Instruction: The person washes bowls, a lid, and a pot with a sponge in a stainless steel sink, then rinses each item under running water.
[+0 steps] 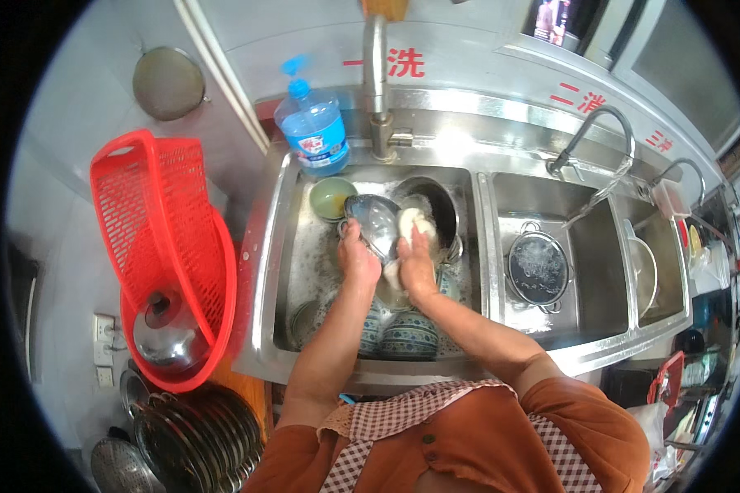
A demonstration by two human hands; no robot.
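My left hand [359,254] grips the near left rim of a metal pan [379,220], which is tilted above the left sink basin [305,265]. In my right hand [417,271] is a pale, soapy cloth or sponge [417,223], held against the right side of the pan. Just behind it a deep metal pot [439,200] rests in the basin. A green bowl [332,198] lies at the back left. Patterned bowls [409,336] are stacked near the front edge, partly hidden by my forearms. Suds cover the water around them.
Water runs from a curved faucet [604,120] into the middle basin, where a two-handled pan [537,268] sits. A blue soap pump bottle [313,132] stands behind the left basin. Red plastic baskets [222,296] with a metal lid [171,338] are at left, above several stacked pans [185,431].
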